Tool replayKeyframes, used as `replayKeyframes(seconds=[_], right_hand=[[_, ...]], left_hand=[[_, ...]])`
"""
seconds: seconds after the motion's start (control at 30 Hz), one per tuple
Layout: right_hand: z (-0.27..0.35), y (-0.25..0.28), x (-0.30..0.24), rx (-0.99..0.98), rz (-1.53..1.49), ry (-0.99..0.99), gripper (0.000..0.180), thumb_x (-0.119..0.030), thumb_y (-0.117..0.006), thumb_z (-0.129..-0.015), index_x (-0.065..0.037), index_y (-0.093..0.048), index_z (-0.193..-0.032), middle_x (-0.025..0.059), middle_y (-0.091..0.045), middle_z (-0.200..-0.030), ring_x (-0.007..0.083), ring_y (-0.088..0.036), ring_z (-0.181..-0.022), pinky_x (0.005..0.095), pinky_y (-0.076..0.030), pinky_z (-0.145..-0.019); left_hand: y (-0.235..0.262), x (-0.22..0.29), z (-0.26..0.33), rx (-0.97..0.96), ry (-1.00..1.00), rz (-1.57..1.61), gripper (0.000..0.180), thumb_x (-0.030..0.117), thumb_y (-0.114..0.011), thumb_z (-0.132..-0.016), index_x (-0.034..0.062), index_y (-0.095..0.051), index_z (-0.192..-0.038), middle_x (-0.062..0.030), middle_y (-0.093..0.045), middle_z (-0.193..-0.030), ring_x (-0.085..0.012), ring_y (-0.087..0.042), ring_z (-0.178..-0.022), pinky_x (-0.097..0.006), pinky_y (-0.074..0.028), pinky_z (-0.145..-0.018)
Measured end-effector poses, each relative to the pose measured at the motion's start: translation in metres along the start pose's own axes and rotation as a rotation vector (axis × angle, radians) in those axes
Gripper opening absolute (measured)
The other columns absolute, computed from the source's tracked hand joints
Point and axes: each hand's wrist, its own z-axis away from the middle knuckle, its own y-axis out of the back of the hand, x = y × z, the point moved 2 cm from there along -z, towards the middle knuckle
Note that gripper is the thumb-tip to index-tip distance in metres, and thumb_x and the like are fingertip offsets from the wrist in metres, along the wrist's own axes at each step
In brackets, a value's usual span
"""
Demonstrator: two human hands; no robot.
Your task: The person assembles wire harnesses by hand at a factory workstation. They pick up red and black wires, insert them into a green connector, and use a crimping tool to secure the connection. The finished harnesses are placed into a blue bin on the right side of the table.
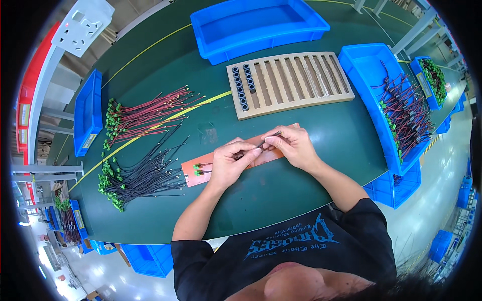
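Observation:
Over a long copper-coloured board (pixel 190 179), my two hands are close together. My left hand (pixel 231 158) is closed round a small dark tube-like piece, whose end shows beside the fingers. My right hand (pixel 291 145) pinches a thin dark wire (pixel 276 134) between thumb and fingertips. Whether the wire runs into the dark piece is hidden by the fingers. Two green connectors (pixel 197 169) with short leads lie at the board's left end, beside my left wrist.
Left on the green table (pixel 301 200) lie bunches of red-and-black wires (pixel 150 113) and black wires (pixel 145 173) with green connectors. A slotted tray (pixel 296 108) holds several black rings (pixel 244 107). Blue bins stand behind (pixel 261 42), left (pixel 80 145) and right (pixel 374 115), the right one holding wire assemblies.

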Motion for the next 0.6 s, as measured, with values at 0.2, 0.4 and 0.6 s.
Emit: replayKeyframes(seconds=[0.2, 0.4, 0.6], right_hand=[[-0.006, 0.006, -0.006, -0.072, -0.067, -0.037, 0.027, -0.019, -0.06, -0.105, 0.004, -0.074, -0.103, 0.0103, -0.077, -0.093, 0.0149, -0.074, -0.078, 0.028, -0.061, -0.069], [-0.005, 0.01, -0.004, 0.096, -0.358, -0.129, 0.045, -0.035, -0.046, -0.111, 0.003, -0.068, -0.12, 0.0117, -0.073, -0.095, 0.0155, -0.071, -0.075, 0.0278, -0.056, -0.058], [-0.001, 0.023, 0.006, 0.025, -0.225, 0.048, 0.038, -0.027, -0.065, -0.101, 0.0, -0.067, -0.128, 0.0038, -0.064, -0.093, 0.0103, -0.061, -0.079, 0.0258, -0.052, -0.072]], left_hand=[[0.003, 0.004, 0.001, -0.008, 0.029, 0.02, 0.009, 0.005, -0.071, -0.097, -0.003, -0.074, -0.099, -0.0033, -0.061, -0.086, -0.0064, -0.055, -0.065, -0.023, -0.042, -0.056], [0.005, 0.005, 0.003, -0.009, 0.035, 0.066, 0.009, 0.005, -0.07, -0.098, -0.0035, -0.073, -0.098, -0.0023, -0.059, -0.084, -0.0059, -0.053, -0.064, -0.023, -0.04, -0.055], [0.004, 0.002, 0.001, 0.038, 0.003, 0.147, 0.008, 0.004, -0.068, -0.099, -0.0025, -0.071, -0.097, -0.0042, -0.06, -0.082, -0.0081, -0.053, -0.062, -0.024, -0.041, -0.054]])
